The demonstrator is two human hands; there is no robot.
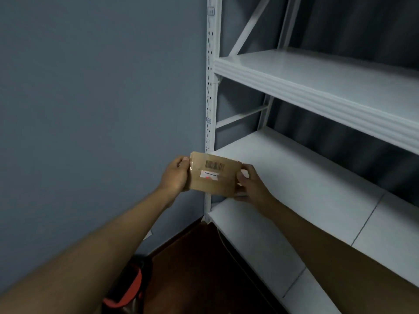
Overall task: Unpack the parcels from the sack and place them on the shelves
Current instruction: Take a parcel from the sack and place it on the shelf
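A small brown cardboard parcel (pixel 214 175) with a barcode and a white label is held in the air in front of the left corner of the white shelving. My left hand (pixel 175 174) grips its left edge, thumb on the front. My right hand (pixel 249 184) grips its right edge the same way. The parcel hangs just in front of the left end of the middle shelf (pixel 306 177). The sack is not clearly in view.
The white metal rack has an upper shelf (pixel 328 80) and a lower shelf (pixel 260 245), with a perforated upright (pixel 209 109) at its left. A grey-blue wall stands to the left. On the dark floor lies a black and orange object (pixel 129 288).
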